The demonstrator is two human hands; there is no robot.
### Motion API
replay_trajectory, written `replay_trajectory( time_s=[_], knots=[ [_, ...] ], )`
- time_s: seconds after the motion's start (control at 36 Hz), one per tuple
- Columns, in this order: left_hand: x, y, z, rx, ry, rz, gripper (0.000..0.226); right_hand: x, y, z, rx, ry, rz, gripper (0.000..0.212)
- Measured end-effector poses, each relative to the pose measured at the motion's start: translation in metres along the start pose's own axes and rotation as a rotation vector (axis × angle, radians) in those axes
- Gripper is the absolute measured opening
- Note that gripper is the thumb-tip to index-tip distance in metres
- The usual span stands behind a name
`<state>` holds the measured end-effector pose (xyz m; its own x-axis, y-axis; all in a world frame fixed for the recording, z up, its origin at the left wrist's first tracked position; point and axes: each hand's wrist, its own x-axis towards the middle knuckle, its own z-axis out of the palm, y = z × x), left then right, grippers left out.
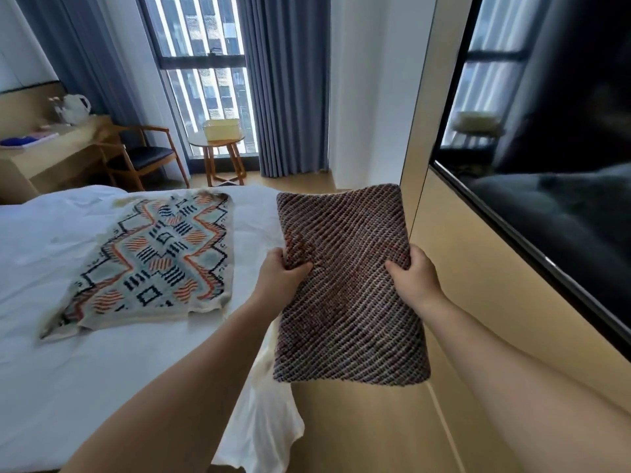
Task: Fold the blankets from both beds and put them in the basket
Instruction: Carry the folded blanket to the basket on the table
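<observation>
A folded brown knitted blanket [348,285] hangs in the air beside the bed's right edge. My left hand [278,279] grips its left side and my right hand [415,276] grips its right side. A second blanket [150,261], cream with orange and black zigzag patterns, lies spread flat on the white bed [85,370]. A pale yellow basket [222,129] stands on a small round table [205,144] by the window, far ahead.
A wooden chair [143,158] and a desk [51,155] with a kettle stand at the back left. A dark wall-mounted screen [546,165] fills the right side. A strip of wooden floor [358,431] runs between the bed and the right wall toward the window.
</observation>
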<state>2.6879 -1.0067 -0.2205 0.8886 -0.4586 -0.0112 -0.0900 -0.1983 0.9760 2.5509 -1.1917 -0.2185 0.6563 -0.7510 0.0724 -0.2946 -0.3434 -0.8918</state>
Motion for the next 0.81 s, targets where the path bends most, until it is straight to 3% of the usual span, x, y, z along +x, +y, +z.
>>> replay_trajectory(
  time_s=[0.36, 0.58, 0.72, 0.81],
  knots=[
    [0.147, -0.023, 0.072, 0.012, 0.005, -0.077, 0.024, 0.166, 0.052, 0.022, -0.016, -0.023, 0.032, 0.034],
    [0.262, -0.018, 0.131, 0.054, 0.048, -0.128, 0.038, 0.305, 0.072, 0.017, 0.026, -0.106, 0.029, 0.035],
    [0.314, -0.007, 0.155, 0.044, 0.110, -0.139, 0.030, 0.376, 0.069, 0.014, 0.016, -0.154, 0.007, 0.035],
    [0.341, -0.005, 0.162, 0.042, 0.117, -0.152, 0.042, 0.409, 0.069, 0.019, 0.016, -0.176, 0.001, 0.035]
  ],
)
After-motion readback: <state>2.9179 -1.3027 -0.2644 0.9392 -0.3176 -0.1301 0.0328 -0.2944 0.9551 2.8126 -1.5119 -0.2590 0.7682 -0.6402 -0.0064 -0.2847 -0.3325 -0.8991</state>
